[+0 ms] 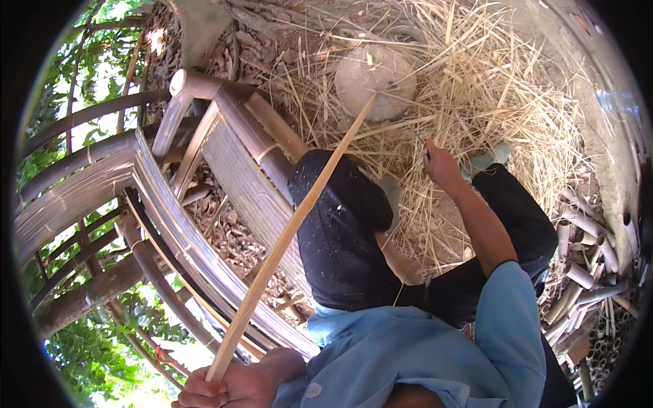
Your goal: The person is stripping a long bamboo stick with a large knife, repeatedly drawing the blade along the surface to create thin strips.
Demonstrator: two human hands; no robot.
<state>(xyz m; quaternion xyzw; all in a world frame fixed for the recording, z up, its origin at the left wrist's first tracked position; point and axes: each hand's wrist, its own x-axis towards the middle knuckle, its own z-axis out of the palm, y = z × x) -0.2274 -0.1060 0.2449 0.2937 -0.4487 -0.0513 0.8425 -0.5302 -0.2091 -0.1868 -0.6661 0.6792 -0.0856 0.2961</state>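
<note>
A long, pale split-bamboo strip (292, 228) runs slantwise across the view. My left hand (238, 381), at the lower left, is closed around its near end. The strip's far tip reaches over a round, flat-topped pale block (367, 71) on the ground; whether it touches the block I cannot tell. My right hand (443, 166) hangs above the straw between my knees, apart from the strip. Its fingers are curled, and a small dark bit shows beside them, too little to name.
Loose bamboo shavings (503, 102) cover the ground around the block. On the left stands a bamboo bench (231, 153) with slatted parts. Cut bamboo pieces (581, 272) are piled at the right. A clear plastic bottle (617, 102) lies at the far right.
</note>
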